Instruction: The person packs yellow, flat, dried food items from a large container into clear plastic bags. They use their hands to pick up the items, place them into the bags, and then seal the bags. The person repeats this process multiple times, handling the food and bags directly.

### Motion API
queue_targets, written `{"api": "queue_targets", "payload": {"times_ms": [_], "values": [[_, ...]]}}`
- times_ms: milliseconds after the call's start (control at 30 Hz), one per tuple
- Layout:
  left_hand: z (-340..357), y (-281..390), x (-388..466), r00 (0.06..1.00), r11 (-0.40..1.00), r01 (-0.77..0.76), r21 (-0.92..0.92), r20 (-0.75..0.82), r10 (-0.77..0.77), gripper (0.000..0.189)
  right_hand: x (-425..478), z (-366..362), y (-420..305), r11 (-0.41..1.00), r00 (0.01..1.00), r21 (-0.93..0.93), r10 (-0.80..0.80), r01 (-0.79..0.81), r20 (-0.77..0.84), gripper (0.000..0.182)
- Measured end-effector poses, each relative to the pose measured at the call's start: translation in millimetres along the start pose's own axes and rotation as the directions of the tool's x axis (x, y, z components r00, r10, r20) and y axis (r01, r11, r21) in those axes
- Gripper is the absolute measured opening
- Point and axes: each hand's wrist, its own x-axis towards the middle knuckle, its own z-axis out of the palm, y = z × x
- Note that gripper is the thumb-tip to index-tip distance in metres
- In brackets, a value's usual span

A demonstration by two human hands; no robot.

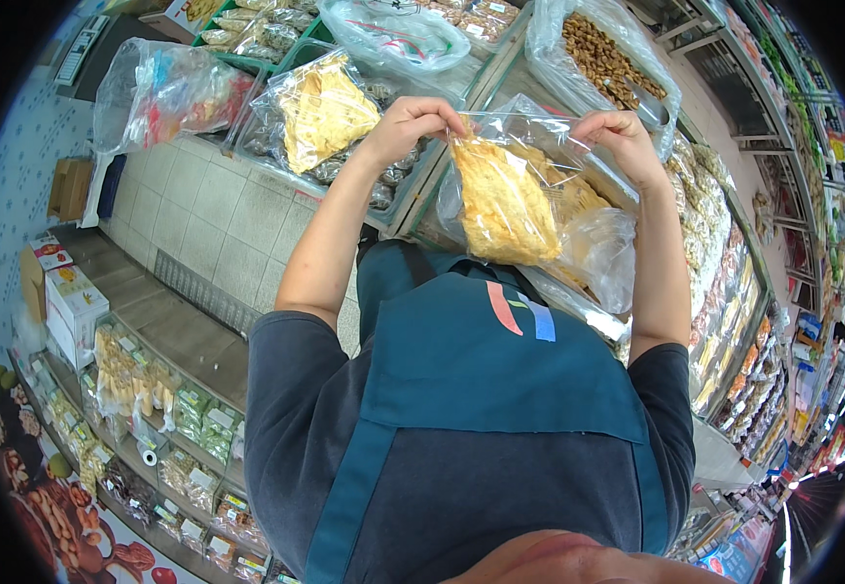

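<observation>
Both hands pinch the top edge of a clear plastic bag (510, 197), one at each end. In it lie flat, pale yellow pieces that look like a dried food. My left hand (422, 124) grips the edge at the upper left, just above those pieces. At the other end, my right hand (615, 139) holds the film between thumb and fingers. The bag hangs in front of my apron, over an open box with more such pieces, partly hidden by crumpled clear plastic (601, 255). A similar filled bag (327, 109) rests on packets to the left.
An open sack of brown nuts or dried fruit (605, 58) with a metal scoop stands at the upper right. A bag of crumpled plastic (167, 98) is at the upper left. Stocked shelves (174, 438) curve along the lower left; packaged goods (707, 219) line the right.
</observation>
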Motion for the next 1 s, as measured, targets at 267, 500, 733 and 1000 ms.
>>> {"api": "queue_targets", "payload": {"times_ms": [267,500,733,1000], "values": [[-2.2,3.4,0.3,0.999,0.997,-0.039,0.060,0.014,0.038,0.014,-0.8,3.7,-7.3,0.999,1.000,0.043,-0.005,0.004,0.020,0.022],[5.2,5.6,0.6,0.998,0.994,0.054,0.094,-0.021,-0.052,0.007,-2.5,2.2,-4.8,1.000,1.000,0.001,-0.004,0.004,0.006,0.022],[2.6,12.1,3.4,0.994,0.995,0.083,0.056,0.063,-0.087,0.014,-5.1,0.7,-6.3,0.995,0.996,-0.064,-0.081,0.082,0.025,0.028],[-8.1,30.9,13.2,0.939,0.919,0.070,0.389,0.286,-0.192,0.037,-10.9,5.6,-11.6,0.993,0.993,-0.037,-0.110,0.111,0.051,0.030]]}}
